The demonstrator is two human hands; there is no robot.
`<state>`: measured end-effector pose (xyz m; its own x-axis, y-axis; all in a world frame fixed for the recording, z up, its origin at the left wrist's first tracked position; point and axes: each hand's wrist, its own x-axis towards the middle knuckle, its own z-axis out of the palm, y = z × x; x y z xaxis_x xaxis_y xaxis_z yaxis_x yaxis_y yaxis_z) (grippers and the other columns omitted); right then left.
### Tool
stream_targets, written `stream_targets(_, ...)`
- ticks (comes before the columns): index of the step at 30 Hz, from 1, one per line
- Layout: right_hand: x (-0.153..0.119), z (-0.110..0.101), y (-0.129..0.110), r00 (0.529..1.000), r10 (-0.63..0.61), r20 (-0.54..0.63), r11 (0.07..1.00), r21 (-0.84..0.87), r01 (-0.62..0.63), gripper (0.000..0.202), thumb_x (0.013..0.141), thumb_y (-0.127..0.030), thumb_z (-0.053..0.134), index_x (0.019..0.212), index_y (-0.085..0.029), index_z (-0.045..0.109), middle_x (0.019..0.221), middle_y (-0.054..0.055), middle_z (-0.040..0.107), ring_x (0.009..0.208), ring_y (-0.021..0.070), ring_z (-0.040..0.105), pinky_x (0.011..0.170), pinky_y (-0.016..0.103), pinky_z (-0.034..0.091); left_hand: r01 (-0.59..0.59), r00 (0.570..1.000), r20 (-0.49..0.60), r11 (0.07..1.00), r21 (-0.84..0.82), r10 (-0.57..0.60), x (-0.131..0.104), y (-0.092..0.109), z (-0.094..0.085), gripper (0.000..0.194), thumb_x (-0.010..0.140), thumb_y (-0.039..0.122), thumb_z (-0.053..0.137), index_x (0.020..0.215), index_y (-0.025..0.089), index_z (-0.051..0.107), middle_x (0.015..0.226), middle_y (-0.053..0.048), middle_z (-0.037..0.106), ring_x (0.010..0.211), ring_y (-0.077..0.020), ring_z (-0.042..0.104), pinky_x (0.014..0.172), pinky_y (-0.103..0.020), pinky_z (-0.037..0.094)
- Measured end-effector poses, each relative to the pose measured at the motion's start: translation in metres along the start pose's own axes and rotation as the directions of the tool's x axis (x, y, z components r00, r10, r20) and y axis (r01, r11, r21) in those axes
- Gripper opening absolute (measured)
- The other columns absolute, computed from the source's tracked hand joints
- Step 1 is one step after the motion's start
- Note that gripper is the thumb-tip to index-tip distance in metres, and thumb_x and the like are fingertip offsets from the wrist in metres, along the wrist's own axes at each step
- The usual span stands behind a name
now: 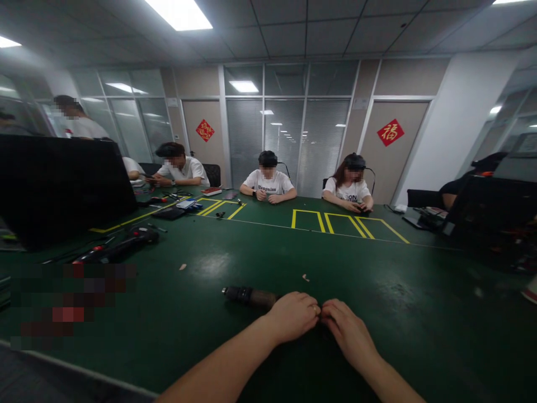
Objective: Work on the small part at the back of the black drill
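My left hand and my right hand meet over the green table, fingertips close together. Fingers on both are bent inward, and something small and dark shows between them, too hidden to name. Just beyond my left hand lies a dark cylindrical tool with a metal tip pointing left and a brownish body. Its right end disappears behind my left hand, so I cannot tell whether the hand touches it.
Two small pale scraps lie beyond my hands. Black-and-red tools are at left, near a black monitor. Yellow tape outlines mark the far side, where several people sit. Another dark screen stands at right.
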<state>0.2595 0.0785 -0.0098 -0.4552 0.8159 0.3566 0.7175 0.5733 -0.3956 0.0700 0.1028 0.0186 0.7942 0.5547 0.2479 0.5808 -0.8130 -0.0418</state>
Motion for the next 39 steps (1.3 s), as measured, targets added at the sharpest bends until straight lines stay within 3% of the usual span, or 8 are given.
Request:
stream_targets(7,0.010,-0.011,0.003,0.997,-0.033,0.068,0.999,-0.024,0.035,0.016,0.087,-0.007,0.045,0.083,-0.021,0.053,0.087,-0.001,0.052,0.070,0.0150,0.057,0.063,0.023,0.044,0.084,0.996,-0.006,0.996,0.035,-0.084,0.000,0.008,-0.002,0.014,0.092,0.027,0.051,0.094,0.020,0.064,0.100,-0.002,0.063,0.101,-0.0190,0.056,0.086,-0.032,0.041)
stream_targets(13,0.006,-0.007,0.002,1.000,-0.020,0.023,1.000,-0.018,0.020,0.013,0.091,-0.012,0.046,0.086,-0.021,0.053,0.090,-0.002,0.053,0.076,0.0148,0.058,0.069,0.023,0.044,0.163,0.986,-0.035,0.986,0.035,-0.162,-0.007,0.013,-0.003,0.018,0.091,0.031,0.053,0.104,0.023,0.062,0.114,-0.001,0.060,0.102,-0.0193,0.055,0.084,-0.033,0.042)
stream_targets(23,0.020,-0.004,0.016,1.000,-0.022,0.017,1.000,0.012,0.022,0.011,0.090,-0.013,0.048,0.085,-0.021,0.054,0.091,-0.001,0.056,0.080,0.0154,0.058,0.075,0.024,0.045,0.239,0.970,-0.041,0.971,0.020,-0.239,0.003,0.008,0.004,0.023,0.094,0.030,0.042,0.104,0.019,0.060,0.113,-0.004,0.061,0.101,-0.0205,0.055,0.085,-0.036,0.042)
stream_targets(29,0.027,-0.003,0.021,0.999,-0.012,0.030,0.999,0.030,0.011,0.012,0.090,-0.014,0.047,0.084,-0.021,0.054,0.092,-0.001,0.056,0.081,0.0159,0.057,0.076,0.026,0.045,0.234,0.972,-0.018,0.972,0.008,-0.234,0.005,0.000,0.005,0.022,0.093,0.032,0.047,0.107,0.019,0.058,0.122,-0.005,0.057,0.108,-0.0211,0.052,0.088,-0.036,0.040)
stream_targets(39,0.025,-0.001,0.013,0.999,0.035,0.012,0.998,0.050,-0.036,0.010,0.089,-0.015,0.047,0.083,-0.022,0.053,0.090,-0.002,0.054,0.078,0.0159,0.057,0.073,0.026,0.044,0.184,0.983,-0.011,0.983,0.001,-0.184,0.005,-0.004,0.000,0.018,0.091,0.029,0.050,0.103,0.020,0.058,0.108,-0.003,0.061,0.097,-0.0195,0.055,0.082,-0.032,0.042)
